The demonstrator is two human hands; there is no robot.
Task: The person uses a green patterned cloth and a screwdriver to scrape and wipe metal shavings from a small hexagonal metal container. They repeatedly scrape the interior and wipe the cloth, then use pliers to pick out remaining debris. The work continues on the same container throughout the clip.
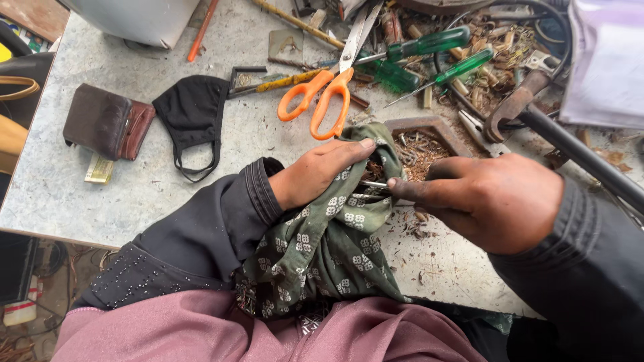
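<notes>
Fingers (409, 190) of the right hand (493, 201) pinch a thin metal rod (373, 184); the left hand (318, 171) grips the green patterned cloth (329, 234) around its other end. Scraps already fill the small brown tray (429, 127) on the bench (134, 194), so work seems underway. Lying level, the rod runs left-right.

Mostly buried under the green patterned cloth (335, 234) and right hand (496, 201): thin metal tool (373, 184), type unclear. Cut by the top edge: scissors (329, 94) blade tips. Cut at right: black tube (583, 157).
</notes>
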